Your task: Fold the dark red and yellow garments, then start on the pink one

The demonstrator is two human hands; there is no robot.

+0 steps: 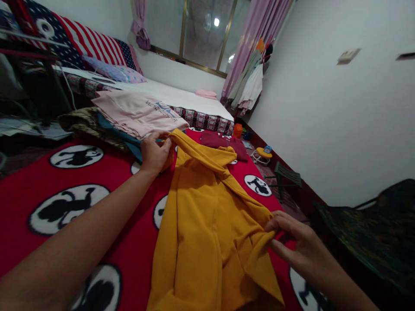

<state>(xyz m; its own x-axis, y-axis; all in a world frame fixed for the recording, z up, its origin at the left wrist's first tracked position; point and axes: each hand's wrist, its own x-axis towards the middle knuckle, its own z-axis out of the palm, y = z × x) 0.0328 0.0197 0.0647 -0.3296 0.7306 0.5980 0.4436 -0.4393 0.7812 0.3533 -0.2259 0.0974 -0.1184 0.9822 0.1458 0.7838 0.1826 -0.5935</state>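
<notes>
The left hand (155, 153) and right hand (292, 242) each pinch the yellow shirt (207, 216), which looks not yet folded. Folded clothes (136, 114) lie just beyond the left hand.

The garment (207, 224) at centre is showing plain mustard yellow. The blanket (65, 190) beneath is showing red with white circles bearing black figures. At eleven o'clock a folded shirt (136, 113) is showing pale pink; at twelve, a cloth (223, 142) is showing maroon.
</notes>
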